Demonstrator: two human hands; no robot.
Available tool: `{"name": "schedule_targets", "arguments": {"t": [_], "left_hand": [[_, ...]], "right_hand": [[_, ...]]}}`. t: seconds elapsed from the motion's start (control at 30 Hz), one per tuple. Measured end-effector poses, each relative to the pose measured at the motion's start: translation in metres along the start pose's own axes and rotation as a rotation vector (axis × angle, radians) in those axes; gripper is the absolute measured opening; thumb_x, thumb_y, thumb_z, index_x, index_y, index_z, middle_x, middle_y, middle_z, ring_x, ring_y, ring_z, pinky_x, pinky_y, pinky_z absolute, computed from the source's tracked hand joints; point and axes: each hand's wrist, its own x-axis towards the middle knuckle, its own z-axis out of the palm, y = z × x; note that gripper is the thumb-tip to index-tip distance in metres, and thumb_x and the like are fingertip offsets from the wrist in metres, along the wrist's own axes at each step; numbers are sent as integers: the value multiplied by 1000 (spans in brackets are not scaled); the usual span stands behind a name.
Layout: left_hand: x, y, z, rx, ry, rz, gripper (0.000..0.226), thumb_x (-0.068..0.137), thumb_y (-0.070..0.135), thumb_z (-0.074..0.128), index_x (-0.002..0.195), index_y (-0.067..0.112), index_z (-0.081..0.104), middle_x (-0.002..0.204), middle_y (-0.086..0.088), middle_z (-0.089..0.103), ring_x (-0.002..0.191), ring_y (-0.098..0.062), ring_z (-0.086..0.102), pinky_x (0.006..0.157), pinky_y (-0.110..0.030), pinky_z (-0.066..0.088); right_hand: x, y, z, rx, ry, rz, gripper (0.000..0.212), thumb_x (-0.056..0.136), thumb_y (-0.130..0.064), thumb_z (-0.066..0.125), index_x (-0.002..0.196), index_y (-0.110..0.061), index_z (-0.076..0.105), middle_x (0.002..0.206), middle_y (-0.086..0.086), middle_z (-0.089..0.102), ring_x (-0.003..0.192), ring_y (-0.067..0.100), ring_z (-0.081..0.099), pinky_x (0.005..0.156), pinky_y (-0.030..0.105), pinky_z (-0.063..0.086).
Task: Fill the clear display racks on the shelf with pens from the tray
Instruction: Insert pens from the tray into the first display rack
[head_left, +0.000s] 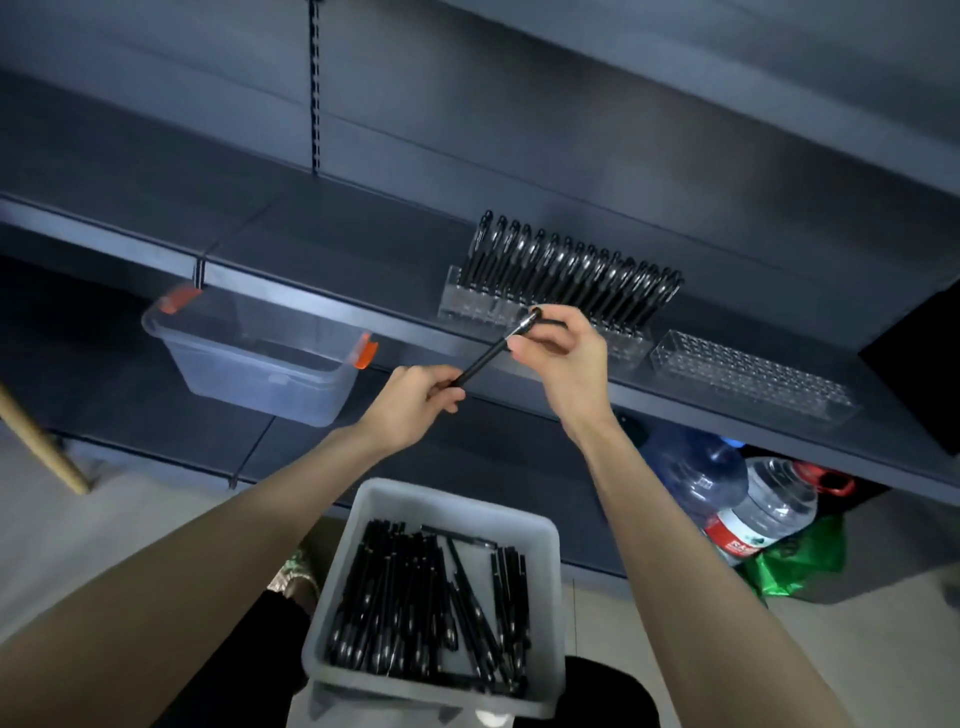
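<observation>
Both hands are on one black pen (485, 361), held in the air in front of the shelf (322, 312). The left hand (415, 402) pinches the lower end and the right hand (563, 353) pinches the upper, silver clip end. The pen slants up towards the first rack (467, 306), which is packed with standing pens (571, 265) along most of its length. The second rack (753, 376), just beside it on the right, looks empty. The grey tray (332, 597) sits low between the forearms with many loose pens (415, 597) in it.

Risks:
- The pen is held only by fingertip pinches, so it could slip if one hand lets go early.
- The right hand is very near the standing pens; a brush with the knuckles could tip or knock a row.
- The slots are small and clear, so the tip could easily miss and skid off the rack top.
- The tray's support is unclear, and a leg shift could spill it.

Hard to see:
- The right hand covers the front of the first rack, so free slots there can't be told.
- What holds the tray up is cut off at the bottom edge.
- The clear bin (260, 374) on the left is motion-blurred, and its contents are unreadable.
</observation>
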Motion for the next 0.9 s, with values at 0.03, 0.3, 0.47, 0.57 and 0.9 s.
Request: {"name": "schedule_targets", "arguments": {"t": [0.03,0.3,0.47,0.57,0.9], "left_hand": [[10,4,-3,2,14,17,14,92,12,57,99,3,66,83,-4,69,80,-11,66,79,-24,48],[85,-8,-30,222,217,-19,54,87,20,65,136,12,44,128,-9,45,119,-24,45,99,-26,33],[116,-29,-26,148,210,-87,60,84,21,68,138,14,43,134,-8,47,120,-26,48,99,-40,44],[123,-37,-22,88,242,-70,53,84,19,69,133,15,48,126,-8,56,114,-24,55,95,-41,48],[129,-46,-14,68,365,13,31,88,11,63,118,8,57,107,-8,65,89,-15,62,86,-30,50]], "right_hand": [[9,-7,1,-30,21,-28,34,76,3,73,102,-11,56,73,-2,66,70,9,62,79,25,53],[82,-32,12,-204,221,-252,32,80,-7,73,103,-19,54,72,-12,60,62,-10,56,70,8,46],[111,-27,25,-254,239,-307,31,81,-7,72,108,-14,57,74,-10,60,68,-1,59,74,17,49],[119,-19,31,-290,211,-342,31,82,-6,71,109,-12,57,75,-9,59,69,0,59,76,19,51],[126,7,47,-491,140,-426,29,85,-3,65,113,-7,56,80,3,63,75,20,62,77,42,52]]}}
